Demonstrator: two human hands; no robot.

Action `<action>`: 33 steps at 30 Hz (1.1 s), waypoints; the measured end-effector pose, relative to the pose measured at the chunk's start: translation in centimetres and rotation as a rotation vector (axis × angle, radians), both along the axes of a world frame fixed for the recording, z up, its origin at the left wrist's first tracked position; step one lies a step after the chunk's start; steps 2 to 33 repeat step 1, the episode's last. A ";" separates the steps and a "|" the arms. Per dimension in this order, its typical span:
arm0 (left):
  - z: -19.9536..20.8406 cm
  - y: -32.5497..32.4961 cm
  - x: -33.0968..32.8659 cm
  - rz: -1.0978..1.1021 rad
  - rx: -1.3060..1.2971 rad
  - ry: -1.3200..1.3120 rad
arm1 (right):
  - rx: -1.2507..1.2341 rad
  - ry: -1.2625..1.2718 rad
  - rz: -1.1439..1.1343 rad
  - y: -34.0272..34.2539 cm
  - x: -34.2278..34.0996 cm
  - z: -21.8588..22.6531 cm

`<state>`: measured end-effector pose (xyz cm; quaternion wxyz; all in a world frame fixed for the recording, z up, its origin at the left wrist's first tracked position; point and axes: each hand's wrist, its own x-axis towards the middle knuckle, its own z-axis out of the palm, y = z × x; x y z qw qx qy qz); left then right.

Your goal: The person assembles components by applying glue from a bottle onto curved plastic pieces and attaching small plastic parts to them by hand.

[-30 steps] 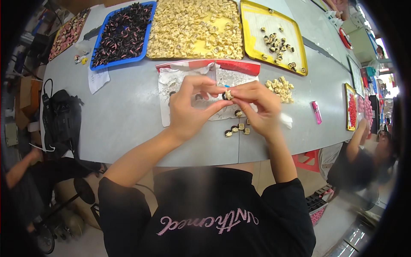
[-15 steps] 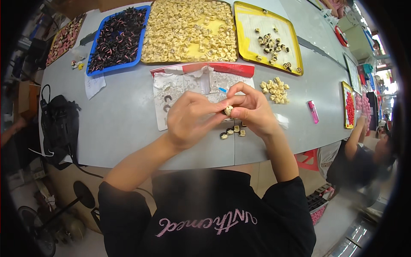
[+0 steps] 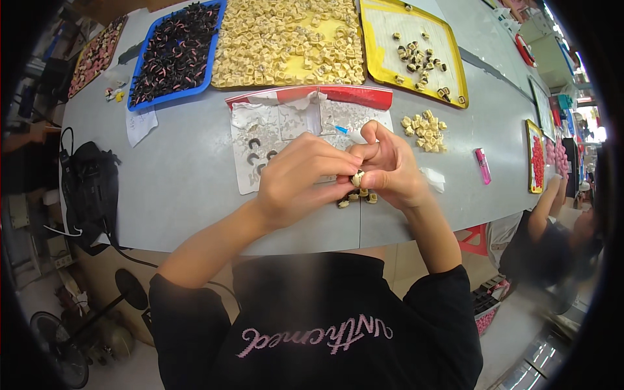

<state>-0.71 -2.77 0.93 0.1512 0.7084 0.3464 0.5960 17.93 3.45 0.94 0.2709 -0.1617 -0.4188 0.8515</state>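
My left hand point(image 3: 294, 174) and my right hand point(image 3: 398, 174) meet over the near part of the table, fingertips pinching a small cream-and-black piece point(image 3: 357, 179). A white tube with a blue tip point(image 3: 342, 130) pokes out past the curled fingers of my right hand, seemingly held there. Just below my fingers lie several cream-and-black pieces point(image 3: 371, 197), partly hidden. Behind my hands is a worn white board with a red edge point(image 3: 374, 99), smeared and carrying dark C-shaped pieces point(image 3: 253, 143). To the right sits a loose pile of cream cube-like pieces point(image 3: 426, 132).
At the back stand a blue tray of black-and-pink curved parts point(image 3: 211, 65), a tray full of cream pieces point(image 3: 286, 45), and a yellow tray point(image 3: 463, 75) with finished-looking pairs. A pink lighter-shaped item point(image 3: 482, 166), white tissue point(image 3: 432, 180) and black bag point(image 3: 91, 195) lie around. Another person point(image 3: 552, 240) works at right.
My hands have shifted slightly right and nearer with the piece, and my left fingers have closed over its top. The view has tilted a little, so the trays sit slightly higher.
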 end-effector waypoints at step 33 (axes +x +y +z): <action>0.0 -0.1 0.0 -0.001 -0.006 0.001 | -0.010 0.014 0.042 0.1 0.1 0.2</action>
